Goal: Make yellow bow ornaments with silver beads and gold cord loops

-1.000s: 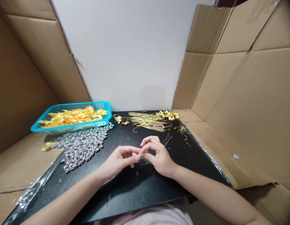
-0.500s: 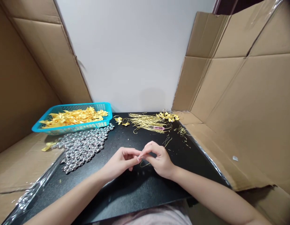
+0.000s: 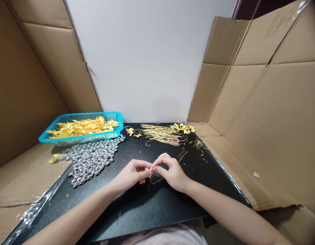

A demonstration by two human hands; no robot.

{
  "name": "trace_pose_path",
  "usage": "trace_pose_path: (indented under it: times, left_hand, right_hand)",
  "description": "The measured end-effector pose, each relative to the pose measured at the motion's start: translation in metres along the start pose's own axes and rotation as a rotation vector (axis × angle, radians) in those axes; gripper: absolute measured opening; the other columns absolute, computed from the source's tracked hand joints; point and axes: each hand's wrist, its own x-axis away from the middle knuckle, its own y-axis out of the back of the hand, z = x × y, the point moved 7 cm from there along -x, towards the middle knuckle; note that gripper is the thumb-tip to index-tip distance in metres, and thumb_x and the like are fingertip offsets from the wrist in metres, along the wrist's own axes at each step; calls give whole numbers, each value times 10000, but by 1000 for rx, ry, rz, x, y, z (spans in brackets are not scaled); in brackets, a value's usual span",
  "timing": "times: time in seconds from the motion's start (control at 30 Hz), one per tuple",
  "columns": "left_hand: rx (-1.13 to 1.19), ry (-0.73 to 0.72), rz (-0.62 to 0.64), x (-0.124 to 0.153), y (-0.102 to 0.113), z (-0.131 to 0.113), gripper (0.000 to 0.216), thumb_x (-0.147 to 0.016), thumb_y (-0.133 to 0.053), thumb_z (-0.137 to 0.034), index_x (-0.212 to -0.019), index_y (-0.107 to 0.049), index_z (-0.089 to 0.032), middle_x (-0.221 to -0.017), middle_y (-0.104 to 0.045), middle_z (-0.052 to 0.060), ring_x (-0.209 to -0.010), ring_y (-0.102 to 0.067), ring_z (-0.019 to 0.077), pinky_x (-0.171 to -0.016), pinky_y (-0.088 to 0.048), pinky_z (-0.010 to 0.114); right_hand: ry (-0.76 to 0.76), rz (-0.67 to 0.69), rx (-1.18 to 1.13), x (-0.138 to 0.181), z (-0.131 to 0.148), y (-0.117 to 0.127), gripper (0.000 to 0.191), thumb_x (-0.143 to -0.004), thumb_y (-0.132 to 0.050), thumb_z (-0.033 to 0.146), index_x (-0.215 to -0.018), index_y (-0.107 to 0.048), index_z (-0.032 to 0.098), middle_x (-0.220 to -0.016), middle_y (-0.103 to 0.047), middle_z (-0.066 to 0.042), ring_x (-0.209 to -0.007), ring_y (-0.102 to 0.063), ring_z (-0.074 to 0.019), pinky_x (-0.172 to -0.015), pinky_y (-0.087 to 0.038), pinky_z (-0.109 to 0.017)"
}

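My left hand [image 3: 134, 175] and my right hand [image 3: 172, 173] meet fingertip to fingertip above the front half of the black table [image 3: 142, 211]. Both are closed in a pinch. A thin gold cord [image 3: 156, 181] loops down below the right fingers, its end gripped where the two hands touch. Whatever else lies between the fingertips is too small and covered to make out. Past the hands lies a bundle of straight gold cords [image 3: 157, 132] with a pink-handled tool [image 3: 173, 140] on it.
At the left, a blue basket [image 3: 82, 139] holds yellow ribbon bows [image 3: 83, 127]. Silver beads [image 3: 93, 158] spread before it. Yellow bow pieces with loops [image 3: 184, 128] lie at the back right, near tangled cord scraps [image 3: 198, 143]. Cardboard walls [image 3: 269, 102] flank the table.
The view has shifted slightly. My fingertips have moved a little while staying pinched together, and the cord loop beneath them shows somewhat more. Everything on the table stays in place.
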Motion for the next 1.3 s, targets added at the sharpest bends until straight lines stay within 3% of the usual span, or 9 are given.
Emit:
trace_pose_path:
  times: [0.17, 0.23, 0.37, 0.63, 1.0, 1.13, 1.3]
  left_hand:
    - [54, 3, -26, -3, 7, 4, 274, -698, -736, -378, -842, -747, -145, -597, -548, -30, -497, -420, 84, -480, -348, 205]
    - [66, 13, -24, -3, 6, 4, 291, -698, -733, -378, -873, -751, -145, -582, -534, -38, -488, -406, 77, -474, -336, 200]
    - [76, 24, -21, 0, 2, 1, 254, -691, -726, -356, -838, -756, -150, -571, -543, -37, -480, -400, 75, -469, -332, 202]
    - [58, 41, -49, 0, 0, -1, 180, -656, -721, -313, -728, -749, -151, -543, -548, -33, -474, -413, 81, -449, -307, 200]
    - [12, 54, -35, -2, -3, 1, 186, -670, -724, -324, -692, -737, -140, -524, -525, -37, -478, -411, 79, -444, -286, 194]
    - [-21, 53, -47, -4, 0, 6, 226, -677, -720, -332, -772, -754, -130, -577, -581, -7, -479, -436, 84, -435, -297, 194]
    - [-103, -9, -54, -3, 4, 1, 359, -759, -652, -358, -1039, -732, -148, -634, -588, -1, -509, -469, 97, -451, -343, 193]
  right_hand:
    - [-2, 13, 32, -3, -1, 0, 135, -792, -721, 184, -920, -717, 230, -1035, -652, -36, -1038, -575, -190, -957, -430, -382]
    - [-15, 1, 55, -3, -3, 0, 69, -806, -705, 166, -836, -728, 223, -991, -648, -31, -1005, -579, -187, -942, -429, -384]
    - [3, -15, 72, -3, -1, 0, 108, -812, -687, 127, -766, -714, 221, -901, -639, -20, -924, -568, -181, -886, -436, -366]
    - [165, -4, 94, 0, 9, -4, 175, -881, -606, 183, -723, -666, 225, -821, -684, -28, -881, -566, -196, -856, -432, -376]
    - [85, -31, -18, -1, -2, -5, 176, -885, -611, 280, -724, -646, 218, -714, -637, -19, -765, -537, -187, -742, -435, -336]
    - [52, -64, -127, -3, -5, 0, 198, -881, -616, 367, -757, -648, 215, -743, -624, -17, -738, -558, -174, -717, -458, -326]
    - [41, -138, -288, -10, 0, 18, 237, -849, -643, 445, -784, -627, 218, -764, -646, -11, -754, -623, -163, -732, -509, -310]
